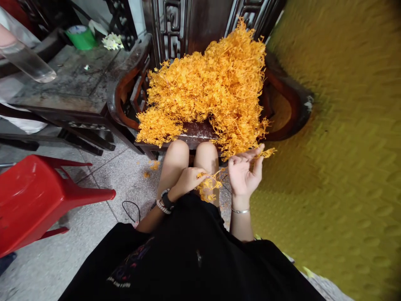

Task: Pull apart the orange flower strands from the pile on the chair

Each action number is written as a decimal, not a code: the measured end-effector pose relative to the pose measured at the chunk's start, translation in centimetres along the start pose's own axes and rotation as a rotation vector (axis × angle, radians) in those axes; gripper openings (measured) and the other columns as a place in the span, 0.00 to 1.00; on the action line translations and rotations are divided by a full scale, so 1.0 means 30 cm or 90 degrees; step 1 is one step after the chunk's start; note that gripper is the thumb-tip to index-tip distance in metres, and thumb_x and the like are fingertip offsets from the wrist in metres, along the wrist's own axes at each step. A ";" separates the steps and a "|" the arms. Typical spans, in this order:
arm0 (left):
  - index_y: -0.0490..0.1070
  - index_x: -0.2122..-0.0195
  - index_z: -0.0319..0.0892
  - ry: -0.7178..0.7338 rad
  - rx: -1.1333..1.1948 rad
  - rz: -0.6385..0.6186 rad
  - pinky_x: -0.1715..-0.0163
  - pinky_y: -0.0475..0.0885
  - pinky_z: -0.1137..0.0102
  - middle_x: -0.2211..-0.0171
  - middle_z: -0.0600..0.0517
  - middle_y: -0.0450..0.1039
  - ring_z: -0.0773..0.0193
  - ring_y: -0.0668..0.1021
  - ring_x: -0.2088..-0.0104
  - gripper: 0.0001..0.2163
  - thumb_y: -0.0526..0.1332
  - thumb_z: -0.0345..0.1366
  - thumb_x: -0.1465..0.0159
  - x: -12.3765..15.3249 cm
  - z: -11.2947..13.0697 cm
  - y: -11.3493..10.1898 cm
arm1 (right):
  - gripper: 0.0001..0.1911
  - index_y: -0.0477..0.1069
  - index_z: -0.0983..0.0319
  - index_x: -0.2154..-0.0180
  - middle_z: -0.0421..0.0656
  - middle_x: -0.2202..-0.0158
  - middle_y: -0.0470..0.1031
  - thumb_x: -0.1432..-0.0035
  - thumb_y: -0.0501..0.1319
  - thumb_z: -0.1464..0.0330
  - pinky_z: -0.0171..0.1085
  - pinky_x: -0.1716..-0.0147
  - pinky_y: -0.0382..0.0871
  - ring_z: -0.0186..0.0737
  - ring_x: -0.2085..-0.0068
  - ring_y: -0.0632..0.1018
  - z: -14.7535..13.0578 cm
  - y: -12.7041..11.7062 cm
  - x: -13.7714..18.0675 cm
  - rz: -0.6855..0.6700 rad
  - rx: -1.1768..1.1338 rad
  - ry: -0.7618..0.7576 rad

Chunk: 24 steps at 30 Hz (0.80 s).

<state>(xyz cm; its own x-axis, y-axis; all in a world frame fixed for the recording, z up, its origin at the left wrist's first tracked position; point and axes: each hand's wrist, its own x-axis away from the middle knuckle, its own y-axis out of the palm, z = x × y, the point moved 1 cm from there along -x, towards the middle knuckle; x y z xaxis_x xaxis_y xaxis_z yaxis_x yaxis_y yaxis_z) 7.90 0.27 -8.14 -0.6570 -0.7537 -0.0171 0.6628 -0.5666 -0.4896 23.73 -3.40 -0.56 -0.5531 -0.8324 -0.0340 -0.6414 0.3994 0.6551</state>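
Observation:
A big heap of orange, branching sprigs [206, 83], like dried or dyed flowers, covers the seat of a dark wooden chair [196, 133]. Over my lap, my left hand [189, 179] is closed on a small orange sprig [210, 184], its stems hanging past the fingertips. At the heap's right front edge, my right hand [246, 171] is palm up, with thumb and fingers pinched on another small orange sprig [267, 153]. A smaller clump of the same sprigs [159, 126] lies at the seat's left front corner.
To the left are a red plastic stool [34, 196] and a dark side table [84, 77] bearing a roll of green tape [80, 37] and pale flowers [112, 41]. Another person's hand [6, 36] shows beside a clear cylinder [29, 60]. A yellow-green textured surface [338, 167] rises at right.

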 end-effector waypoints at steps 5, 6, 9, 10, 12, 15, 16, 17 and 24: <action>0.73 0.68 0.41 -0.016 0.058 0.024 0.72 0.65 0.71 0.73 0.51 0.75 0.64 0.73 0.73 0.09 0.55 0.34 0.36 0.039 0.056 -0.065 | 0.27 0.68 0.49 0.45 0.41 0.41 0.70 0.42 0.55 0.46 0.49 0.40 0.60 0.45 0.38 0.67 0.028 -0.033 0.014 -0.203 0.350 -0.008; 0.73 0.69 0.42 -0.019 0.060 0.030 0.73 0.65 0.71 0.74 0.52 0.74 0.64 0.72 0.74 0.08 0.55 0.34 0.37 0.046 0.069 -0.077 | 0.27 0.69 0.51 0.45 0.42 0.41 0.70 0.44 0.58 0.48 0.50 0.39 0.58 0.47 0.37 0.66 0.034 -0.034 0.024 -0.283 0.436 0.000; 0.72 0.69 0.44 -0.030 0.043 0.051 0.71 0.65 0.70 0.75 0.53 0.73 0.64 0.72 0.73 0.08 0.56 0.37 0.36 0.061 0.086 -0.104 | 0.21 0.74 0.54 0.50 0.44 0.49 0.77 0.45 0.64 0.56 0.49 0.44 0.63 0.49 0.45 0.74 0.047 -0.024 0.058 -0.480 0.629 0.049; 0.72 0.69 0.44 -0.036 0.036 0.058 0.70 0.66 0.69 0.74 0.53 0.73 0.64 0.72 0.73 0.08 0.56 0.38 0.36 0.064 0.082 -0.110 | 0.19 0.74 0.55 0.52 0.44 0.53 0.79 0.45 0.65 0.58 0.47 0.49 0.67 0.48 0.51 0.77 0.048 -0.018 0.066 -0.508 0.668 0.060; 0.72 0.69 0.44 -0.047 0.029 0.074 0.67 0.66 0.69 0.73 0.54 0.73 0.63 0.73 0.71 0.08 0.57 0.40 0.36 0.067 0.066 -0.118 | 0.15 0.76 0.58 0.57 0.43 0.62 0.80 0.46 0.66 0.60 0.41 0.62 0.70 0.43 0.64 0.78 0.048 -0.006 0.074 -0.523 0.721 0.065; 0.72 0.68 0.43 -0.044 0.093 0.110 0.65 0.68 0.70 0.70 0.54 0.75 0.64 0.74 0.68 0.08 0.60 0.42 0.39 0.072 0.040 -0.133 | 0.09 0.74 0.60 0.68 0.38 0.76 0.72 0.45 0.65 0.61 0.33 0.74 0.61 0.35 0.75 0.70 0.053 0.002 0.076 -0.538 0.727 0.086; 0.73 0.67 0.43 -0.038 0.137 0.117 0.64 0.68 0.70 0.69 0.53 0.75 0.64 0.75 0.67 0.09 0.62 0.42 0.40 0.077 0.038 -0.140 | 0.10 0.73 0.60 0.71 0.36 0.78 0.69 0.44 0.63 0.61 0.33 0.76 0.59 0.33 0.76 0.67 0.058 0.002 0.076 -0.540 0.705 0.113; 0.73 0.66 0.42 -0.035 0.185 0.126 0.64 0.69 0.70 0.68 0.53 0.76 0.64 0.75 0.67 0.09 0.64 0.43 0.41 0.085 0.039 -0.149 | 0.11 0.71 0.61 0.72 0.36 0.79 0.67 0.42 0.62 0.61 0.32 0.77 0.57 0.33 0.77 0.66 0.064 0.000 0.077 -0.530 0.679 0.138; 0.69 0.79 0.41 -0.050 0.387 0.458 0.76 0.65 0.71 0.80 0.52 0.68 0.67 0.69 0.78 0.21 0.61 0.55 0.42 0.196 0.102 -0.173 | 0.16 0.70 0.61 0.80 0.38 0.77 0.67 0.45 0.65 0.61 0.35 0.69 0.63 0.35 0.72 0.69 0.116 0.013 0.100 -0.244 0.539 0.067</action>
<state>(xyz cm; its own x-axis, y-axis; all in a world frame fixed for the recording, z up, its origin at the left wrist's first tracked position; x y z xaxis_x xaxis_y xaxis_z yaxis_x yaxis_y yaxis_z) 1.69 -2.24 -3.04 -0.0060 -0.9976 -0.0687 0.9879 -0.0165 0.1540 19.97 -4.41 -3.04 -0.1994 -0.9791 -0.0388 -0.9665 0.2031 -0.1569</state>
